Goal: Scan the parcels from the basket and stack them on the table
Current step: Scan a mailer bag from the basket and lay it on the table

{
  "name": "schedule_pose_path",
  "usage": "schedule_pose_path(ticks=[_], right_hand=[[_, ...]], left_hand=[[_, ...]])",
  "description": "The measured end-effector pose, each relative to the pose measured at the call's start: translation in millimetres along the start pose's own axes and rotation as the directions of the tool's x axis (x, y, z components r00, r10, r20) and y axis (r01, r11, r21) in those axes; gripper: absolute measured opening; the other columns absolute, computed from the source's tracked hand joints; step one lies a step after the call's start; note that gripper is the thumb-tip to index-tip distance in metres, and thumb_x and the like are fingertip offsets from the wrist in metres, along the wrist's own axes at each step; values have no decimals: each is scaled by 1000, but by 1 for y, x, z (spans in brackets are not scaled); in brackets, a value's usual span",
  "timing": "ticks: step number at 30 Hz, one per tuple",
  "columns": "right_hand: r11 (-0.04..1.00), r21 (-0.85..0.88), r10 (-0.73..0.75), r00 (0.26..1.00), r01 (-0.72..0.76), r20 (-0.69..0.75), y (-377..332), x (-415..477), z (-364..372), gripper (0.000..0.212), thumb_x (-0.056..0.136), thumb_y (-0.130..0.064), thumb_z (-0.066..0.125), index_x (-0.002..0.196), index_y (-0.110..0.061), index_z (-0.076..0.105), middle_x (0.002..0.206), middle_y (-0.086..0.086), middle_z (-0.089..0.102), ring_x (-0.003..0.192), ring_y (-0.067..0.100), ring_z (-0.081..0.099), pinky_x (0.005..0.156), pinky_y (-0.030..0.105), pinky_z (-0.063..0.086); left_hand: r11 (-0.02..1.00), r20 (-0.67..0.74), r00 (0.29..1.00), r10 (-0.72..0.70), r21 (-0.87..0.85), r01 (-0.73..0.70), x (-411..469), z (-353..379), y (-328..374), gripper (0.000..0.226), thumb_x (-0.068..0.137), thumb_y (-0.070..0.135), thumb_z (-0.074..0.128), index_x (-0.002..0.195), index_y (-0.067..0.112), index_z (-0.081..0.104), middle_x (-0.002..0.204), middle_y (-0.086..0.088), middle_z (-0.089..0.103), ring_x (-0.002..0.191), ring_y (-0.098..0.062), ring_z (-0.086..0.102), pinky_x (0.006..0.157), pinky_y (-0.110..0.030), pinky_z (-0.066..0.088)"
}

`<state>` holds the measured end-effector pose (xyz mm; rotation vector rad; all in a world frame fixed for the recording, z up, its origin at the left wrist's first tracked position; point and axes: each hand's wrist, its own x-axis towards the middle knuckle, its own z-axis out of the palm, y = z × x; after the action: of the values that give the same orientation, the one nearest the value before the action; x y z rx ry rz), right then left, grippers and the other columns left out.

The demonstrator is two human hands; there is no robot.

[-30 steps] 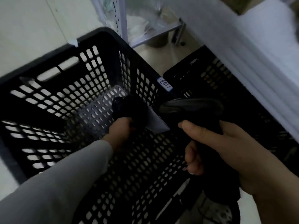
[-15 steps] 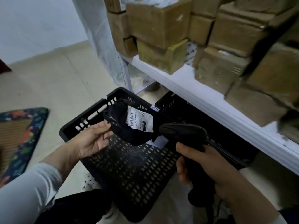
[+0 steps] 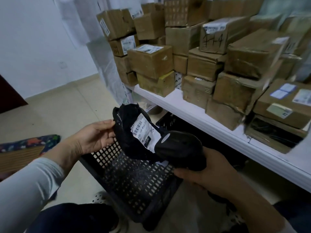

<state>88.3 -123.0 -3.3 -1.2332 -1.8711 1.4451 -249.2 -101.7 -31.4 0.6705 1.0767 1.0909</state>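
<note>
The left hand (image 3: 94,140) pinched the edge of the black parcel (image 3: 125,125) between thumb and fingers, holding it above the basket (image 3: 134,180), label (image 3: 143,130) up. It looked light, soft and floppy, so that edge grip, clear of the label, seemed right. The right hand (image 3: 208,177) curled its fingers round the scanner (image 3: 180,148), its head just over the label.

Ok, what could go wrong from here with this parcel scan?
The left hand holds the floppy black plastic parcel only by its edge; it could slip into the black perforated basket. The black handheld scanner in the right hand overlaps the white barcode label, so the read may fail.
</note>
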Motion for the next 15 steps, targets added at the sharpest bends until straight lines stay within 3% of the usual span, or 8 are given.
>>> schedule_pose_path(ticks=[2, 5, 11, 15], right_hand=[[999, -44, -28, 1000, 28, 3, -1, -4, -4, 24, 70, -19, 83, 81, -29, 65, 58, -24, 65, 54, -10, 58, 52, 9, 41], [993, -101, -71, 997, 68, -32, -3, -8, -10, 26, 68, -23, 83, 89, -27, 69, 76, -16, 72, 72, -7, 64, 66, 17, 51], [990, -108, -93, 994, 86, -59, -10, -15, -18, 20, 71, -23, 81, 86, -23, 68, 61, -22, 66, 58, -7, 60, 55, 11, 41], [994, -66, -91, 993, 86, -69, -10, -19, -20, 18, 73, -20, 80, 76, -23, 63, 50, -20, 61, 46, -7, 55, 49, 8, 37]], left_hand=[[1000, -1, 1000, -8, 17, 8, -1, 6, 8, 61, 37, 22, 97, 92, 9, 72, 84, -6, 70, 59, -11, 63, 39, -17, 42], [999, -1, 1000, -13, 45, 13, -3, 13, 15, 61, 34, 22, 97, 88, 9, 74, 80, -6, 70, 55, -10, 61, 38, -16, 39], [999, 1, 1000, -7, 52, 7, -4, 26, 20, 60, 29, 21, 97, 81, 8, 70, 70, -5, 66, 48, -10, 57, 33, -15, 34], [999, -12, 1000, -5, 43, 5, -6, 31, 24, 72, 28, 20, 97, 91, 6, 65, 74, -7, 68, 49, -11, 58, 35, -14, 34]])
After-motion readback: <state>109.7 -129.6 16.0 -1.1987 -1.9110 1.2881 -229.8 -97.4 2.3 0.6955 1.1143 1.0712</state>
